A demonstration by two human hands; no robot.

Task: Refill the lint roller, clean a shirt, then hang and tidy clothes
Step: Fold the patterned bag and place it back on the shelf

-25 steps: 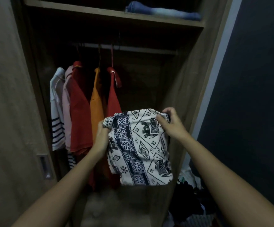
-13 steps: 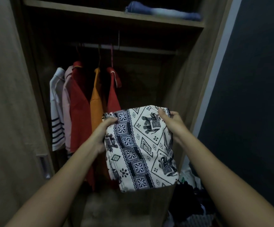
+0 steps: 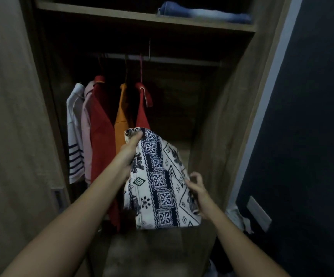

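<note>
Patterned cloth (image 3: 160, 180) — white with dark blue print — is held up in front of the open wardrobe (image 3: 222, 116), just right of the hanging shirts (image 3: 102, 126). Its top corner is gripped by the left hand (image 3: 130, 150); its lower right edge seems to be pinched by the right hand (image 3: 197, 188), whose curled fingers are partly hidden.

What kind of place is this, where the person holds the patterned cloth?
Most likely a bedroom wardrobe. Shirts hang from a rail, folded jeans lie on the wooden shelf above, and the left hand grips a patterned cloth in front of it.
</note>
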